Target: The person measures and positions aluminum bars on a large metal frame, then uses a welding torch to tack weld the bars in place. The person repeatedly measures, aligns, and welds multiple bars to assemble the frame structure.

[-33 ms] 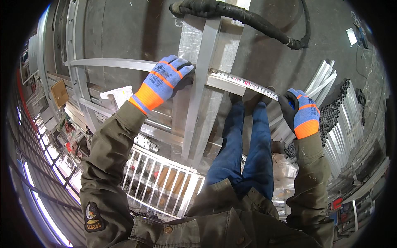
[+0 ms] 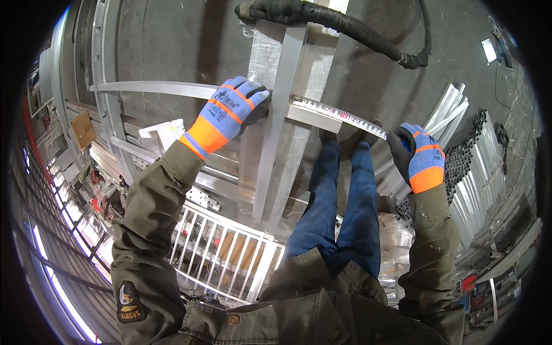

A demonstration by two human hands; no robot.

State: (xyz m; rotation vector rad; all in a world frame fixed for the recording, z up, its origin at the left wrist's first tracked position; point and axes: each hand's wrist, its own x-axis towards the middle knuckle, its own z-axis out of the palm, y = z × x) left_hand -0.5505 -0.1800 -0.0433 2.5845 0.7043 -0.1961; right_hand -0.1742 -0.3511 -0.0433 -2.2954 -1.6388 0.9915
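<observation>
My left hand, in a blue and orange glove with dark fingers, is closed over a long silvery metal bar. Its fingertips lie just left of an upright metal beam. In my right hand, gloved alike, is a tape measure, its case mostly hidden by the fingers. The white tape blade stretches from there left to the beam. Below the blade's left part, a short metal bar end sticks out right of the beam. Whether it belongs to the long bar, I cannot tell.
A thick black wrapped hose arches across the top. White slatted racking stands below the left arm. Bundled metal profiles lie at the right, beside black mesh-like pieces. At the left are metal frames and a brown board.
</observation>
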